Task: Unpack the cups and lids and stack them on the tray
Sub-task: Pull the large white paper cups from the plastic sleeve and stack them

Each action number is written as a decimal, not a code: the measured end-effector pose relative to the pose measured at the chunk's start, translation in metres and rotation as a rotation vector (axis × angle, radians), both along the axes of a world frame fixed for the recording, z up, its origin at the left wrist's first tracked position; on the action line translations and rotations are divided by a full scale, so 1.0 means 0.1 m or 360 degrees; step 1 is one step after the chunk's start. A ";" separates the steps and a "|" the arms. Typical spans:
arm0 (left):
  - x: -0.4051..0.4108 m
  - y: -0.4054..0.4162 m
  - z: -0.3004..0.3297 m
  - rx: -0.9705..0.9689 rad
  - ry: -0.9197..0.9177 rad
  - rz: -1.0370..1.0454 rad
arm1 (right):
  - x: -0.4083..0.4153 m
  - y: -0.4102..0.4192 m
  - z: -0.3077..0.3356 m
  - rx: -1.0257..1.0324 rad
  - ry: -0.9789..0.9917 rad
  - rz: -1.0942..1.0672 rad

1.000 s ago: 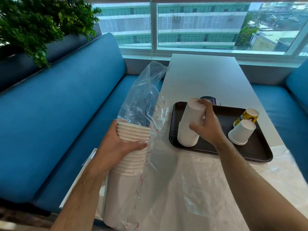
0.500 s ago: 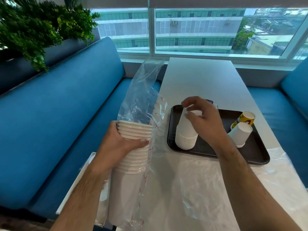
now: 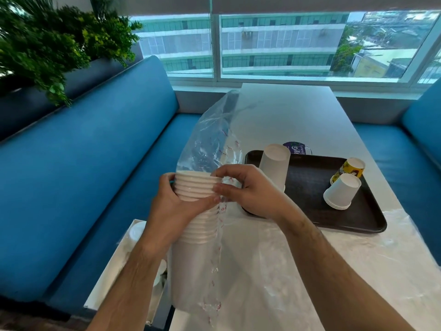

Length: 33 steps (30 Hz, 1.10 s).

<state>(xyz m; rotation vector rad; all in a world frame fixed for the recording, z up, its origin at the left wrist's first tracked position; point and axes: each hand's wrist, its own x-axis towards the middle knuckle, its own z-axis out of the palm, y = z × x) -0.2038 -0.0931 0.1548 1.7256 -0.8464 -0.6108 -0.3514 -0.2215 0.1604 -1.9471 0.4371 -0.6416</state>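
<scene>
Only "yG" reads on the purple lid (image 3: 296,147) behind the tray (image 3: 307,182).

tray (image 3: 358,218) corner behind right hand (image 3: 253,194)

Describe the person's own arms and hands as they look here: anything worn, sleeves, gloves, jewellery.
Both forearms are bare as far as the picture shows, with no sleeve in view. The left hand and the right hand wear no gloves, and no ring, watch or bracelet shows on either wrist or on the visible fingers.
</scene>
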 end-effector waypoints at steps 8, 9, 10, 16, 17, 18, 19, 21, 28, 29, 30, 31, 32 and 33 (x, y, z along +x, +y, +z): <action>-0.01 0.07 0.01 0.0065 -0.0139 -0.0166 | 0.01 0.06 -0.03 0.0408 -0.0139 -0.0043; -0.01 0.07 0.01 0.0047 -0.0165 -0.0147 | 0.01 0.07 -0.02 0.0443 -0.0128 -0.0039; -0.02 0.07 0.00 0.0030 -0.0192 -0.0131 | 0.01 0.09 0.00 0.0499 -0.0118 -0.0025; -0.03 0.11 -0.01 0.0013 -0.0319 -0.0137 | 0.06 0.19 0.11 0.0563 -0.0047 0.0032; -0.03 0.12 -0.01 0.0014 -0.0329 -0.0155 | 0.07 0.20 0.12 0.0556 -0.0041 0.0041; -0.03 0.13 -0.01 0.0013 -0.0337 -0.0171 | 0.08 0.22 0.13 0.0549 -0.0037 0.0037; -0.03 0.14 0.00 0.0008 -0.0352 -0.0181 | 0.10 0.24 0.15 0.0544 -0.0045 0.0021; -0.02 0.16 0.01 -0.0005 -0.0384 -0.0185 | 0.13 0.26 0.16 0.0527 -0.0053 -0.0014; 0.04 0.22 0.04 0.0032 -0.0353 -0.0193 | 0.21 0.29 0.11 0.0526 -0.0108 -0.0175; 0.04 0.22 0.05 0.0036 -0.0350 -0.0194 | 0.22 0.30 0.10 0.0528 -0.0133 -0.0204; 0.04 0.22 0.05 0.0043 -0.0349 -0.0198 | 0.22 0.30 0.08 0.0520 -0.0163 -0.0236; 0.04 0.23 0.06 0.0051 -0.0348 -0.0200 | 0.22 0.31 0.09 0.0512 -0.0191 -0.0256; 0.04 0.23 0.07 0.0062 -0.0349 -0.0199 | 0.23 0.31 0.11 0.0520 -0.0223 -0.0270; 0.04 0.23 0.08 0.0074 -0.0352 -0.0199 | 0.22 0.31 0.13 0.0529 -0.0271 -0.0274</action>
